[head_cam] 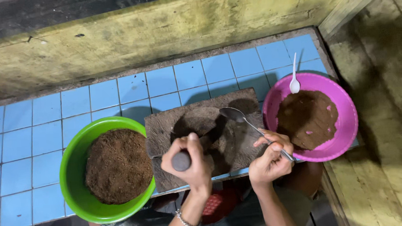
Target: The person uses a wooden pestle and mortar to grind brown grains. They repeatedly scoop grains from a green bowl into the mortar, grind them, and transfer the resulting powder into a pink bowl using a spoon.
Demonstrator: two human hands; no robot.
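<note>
My left hand (191,162) grips a dark stone pestle (181,160) upright, pressed down on a grey stone grinding slab (174,124) that lies on the tiled counter. My right hand (271,157) holds a metal spoon (238,116) by its handle, the bowl of the spoon lying over the slab's right part. Dark brown ground material sits on the slab between the hands. A metal bracelet circles my left wrist.
A green bowl (72,169) heaped with brown powder stands left of the slab. A pink bowl (344,104) with darker brown paste and a white plastic spoon (294,81) stands right. Blue tiles (26,137) cover the counter; a yellowed wall runs behind and at right.
</note>
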